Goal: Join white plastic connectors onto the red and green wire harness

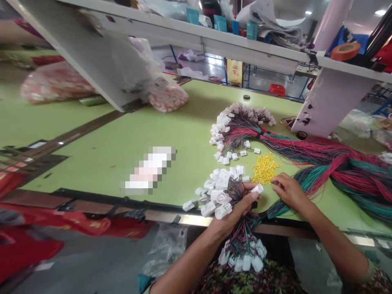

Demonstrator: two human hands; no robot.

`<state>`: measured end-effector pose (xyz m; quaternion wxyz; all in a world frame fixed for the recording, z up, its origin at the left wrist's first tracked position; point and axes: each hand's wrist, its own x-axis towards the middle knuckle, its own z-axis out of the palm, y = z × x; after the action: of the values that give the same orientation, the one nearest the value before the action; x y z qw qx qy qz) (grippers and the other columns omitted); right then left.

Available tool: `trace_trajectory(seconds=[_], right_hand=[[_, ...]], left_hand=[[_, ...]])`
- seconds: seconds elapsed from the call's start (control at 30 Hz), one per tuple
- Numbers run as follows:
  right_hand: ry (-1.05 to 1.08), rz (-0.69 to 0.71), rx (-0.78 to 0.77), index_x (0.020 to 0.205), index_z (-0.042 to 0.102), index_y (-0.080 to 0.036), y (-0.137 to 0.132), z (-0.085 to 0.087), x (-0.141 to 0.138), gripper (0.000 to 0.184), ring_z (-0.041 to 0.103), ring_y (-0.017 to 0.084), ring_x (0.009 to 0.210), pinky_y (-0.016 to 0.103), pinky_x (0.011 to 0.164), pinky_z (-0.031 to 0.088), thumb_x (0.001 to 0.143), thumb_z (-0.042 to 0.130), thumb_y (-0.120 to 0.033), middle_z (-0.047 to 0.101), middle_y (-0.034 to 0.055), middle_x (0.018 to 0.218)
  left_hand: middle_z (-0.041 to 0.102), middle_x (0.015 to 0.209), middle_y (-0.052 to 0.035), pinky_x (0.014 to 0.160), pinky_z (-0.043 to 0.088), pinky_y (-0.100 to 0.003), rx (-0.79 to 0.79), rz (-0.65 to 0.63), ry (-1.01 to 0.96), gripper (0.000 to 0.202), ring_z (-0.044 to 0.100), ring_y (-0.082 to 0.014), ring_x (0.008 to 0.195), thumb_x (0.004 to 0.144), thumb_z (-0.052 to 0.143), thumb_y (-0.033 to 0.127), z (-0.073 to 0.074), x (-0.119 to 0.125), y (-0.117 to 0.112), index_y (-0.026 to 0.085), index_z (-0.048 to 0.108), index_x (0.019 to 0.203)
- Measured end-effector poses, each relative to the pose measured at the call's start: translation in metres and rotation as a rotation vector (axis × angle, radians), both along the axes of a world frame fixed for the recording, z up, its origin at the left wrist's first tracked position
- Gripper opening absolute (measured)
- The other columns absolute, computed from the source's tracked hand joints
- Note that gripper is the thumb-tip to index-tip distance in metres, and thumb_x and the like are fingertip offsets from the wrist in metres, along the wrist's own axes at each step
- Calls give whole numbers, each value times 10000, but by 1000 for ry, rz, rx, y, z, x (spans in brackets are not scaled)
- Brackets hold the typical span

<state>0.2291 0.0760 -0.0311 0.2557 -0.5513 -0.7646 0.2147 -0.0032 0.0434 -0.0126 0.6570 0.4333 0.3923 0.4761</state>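
Note:
My left hand (237, 210) is closed round a bundle of red, green and black wires (241, 232) tipped with white plastic connectors (219, 196); one white connector (257, 188) sits pinched at its fingertips. More connectors of the same bundle hang over the table edge (245, 259) toward my lap. My right hand (288, 190) rests on the green table, fingers curled and pinched beside a small heap of yellow parts (265, 168), touching the wires there. What its fingertips hold is too small to make out.
A long harness of red and green wires (337, 163) runs right, with another cluster of white connectors (235, 126) behind. Bags of parts (167, 98) lie at the back. A white shelf (214, 41) on a support (330, 102) overhangs the green table (122, 139).

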Motion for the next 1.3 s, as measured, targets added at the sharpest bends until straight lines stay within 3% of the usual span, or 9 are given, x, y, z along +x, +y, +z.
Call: trace_trajectory(seconds=[0.13, 0.3, 0.5, 0.7, 0.83, 0.93, 1.03, 1.17, 1.3], right_hand=[[-36, 22, -17, 863, 695, -196, 0, -1, -5, 128, 598, 184, 779, 305, 745, 441, 887, 608, -105, 630, 42, 888], [-16, 125, -84, 795, 686, -201, -10, 5, -9, 121, 610, 165, 747, 259, 705, 447, 871, 659, -111, 639, 3, 781], [-1, 152, -100, 881, 690, -186, -12, 10, -9, 189, 625, 178, 815, 278, 765, 475, 833, 625, -15, 663, 22, 859], [-32, 376, -19, 1032, 728, -230, -13, 17, -21, 219, 649, 186, 925, 303, 834, 504, 957, 580, -86, 676, 43, 976], [-57, 426, -4, 957, 735, -224, -9, 14, -23, 143, 653, 188, 905, 297, 809, 509, 970, 618, -143, 685, 40, 953], [-26, 381, -14, 923, 730, -216, -8, 8, -22, 147, 655, 181, 885, 294, 803, 513, 978, 608, -155, 680, 38, 921], [91, 247, 9, 915, 735, -206, -13, 8, -24, 141, 653, 178, 823, 296, 757, 522, 980, 610, -195, 674, 38, 869], [379, 79, 133, 981, 742, -216, -30, 26, -36, 117, 662, 191, 860, 309, 757, 549, 980, 632, -257, 694, 55, 921], [436, 51, 230, 1025, 735, -240, -49, 49, -50, 137, 663, 199, 919, 324, 814, 565, 999, 601, -229, 691, 56, 958]], left_hand=[[684, 758, -36, 486, 280, -274, 7, 7, -2, 349, 375, -78, 469, 804, 769, 461, 8, 0, -2, 172, 723, 995], [695, 775, -35, 481, 294, -270, -15, 19, -24, 375, 371, -75, 468, 790, 784, 476, 6, 0, -1, 180, 709, 1008], [687, 774, -48, 484, 258, -281, 16, 9, -18, 339, 364, -78, 470, 808, 755, 456, 5, -1, 1, 173, 719, 991], [630, 709, -10, 500, 252, -284, 38, -20, 0, 327, 346, -82, 474, 832, 733, 464, 8, -3, 0, 174, 714, 982], [592, 658, 10, 502, 254, -278, 35, -31, -1, 350, 338, -85, 475, 827, 742, 485, 4, -3, 1, 172, 711, 979], [619, 708, 0, 499, 269, -277, 21, 1, -12, 381, 354, -83, 480, 818, 754, 489, -1, -2, 1, 174, 697, 1025], [617, 696, 6, 506, 295, -275, 37, 4, -8, 384, 383, -87, 484, 830, 752, 474, -7, -1, 2, 171, 690, 1056], [562, 612, 33, 498, 320, -277, 100, -24, 41, 373, 392, -95, 468, 856, 724, 475, -14, -1, 2, 158, 707, 1052], [512, 571, 62, 508, 354, -277, 129, -3, 87, 372, 425, -111, 477, 854, 724, 429, -14, -2, -2, 160, 684, 1108]])
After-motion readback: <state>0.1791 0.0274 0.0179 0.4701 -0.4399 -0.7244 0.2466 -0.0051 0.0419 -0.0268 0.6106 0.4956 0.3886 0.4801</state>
